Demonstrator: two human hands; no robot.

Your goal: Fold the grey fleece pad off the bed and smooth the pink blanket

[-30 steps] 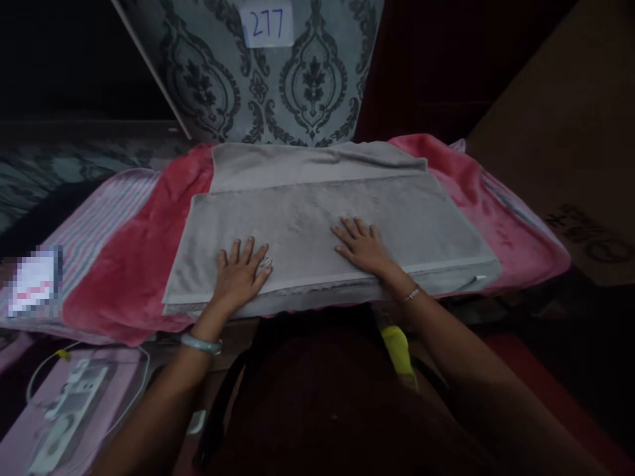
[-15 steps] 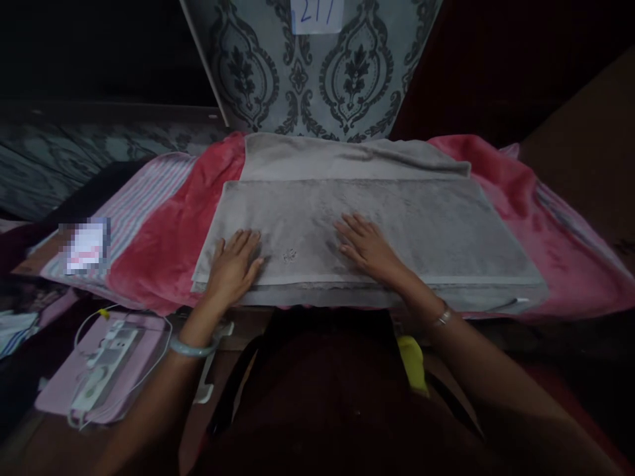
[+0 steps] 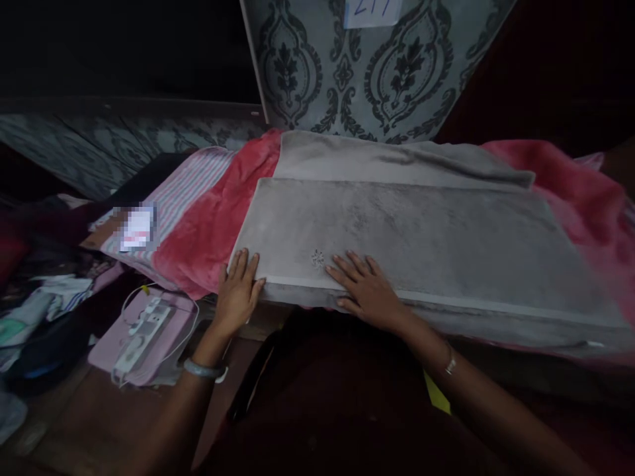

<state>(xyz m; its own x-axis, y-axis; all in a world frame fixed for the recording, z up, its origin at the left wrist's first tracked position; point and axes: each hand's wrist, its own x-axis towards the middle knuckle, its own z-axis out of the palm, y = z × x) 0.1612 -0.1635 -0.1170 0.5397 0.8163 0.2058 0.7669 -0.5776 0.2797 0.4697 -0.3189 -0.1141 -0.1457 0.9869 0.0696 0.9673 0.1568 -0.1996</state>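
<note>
A folded grey towel (image 3: pixel 421 231) with a small dark motif near its front left lies across the surface before me. My left hand (image 3: pixel 238 287) rests flat at the towel's front left corner, fingers outstretched and holding nothing. Just right of the motif, my right hand (image 3: pixel 367 291) lies palm down over the front edge, its fingers spread. Behind the upper fold, a further layer of grey cloth (image 3: pixel 347 155) shows, with a crease toward its right. Beneath the towel spreads a red plush blanket (image 3: pixel 198 244).
A striped cloth (image 3: pixel 193 175) and a blurred-out item lie at the left. Below them, a power strip (image 3: pixel 143 334) with a white cable sits on a pink box-like object (image 3: pixel 106 354). Patterned wall covering (image 3: pixel 342 112) and a dark screen (image 3: pixel 124 53) stand behind.
My view has swung left. Both hands have slid toward me over the towel, from its middle to its front edge, staying flat.
</note>
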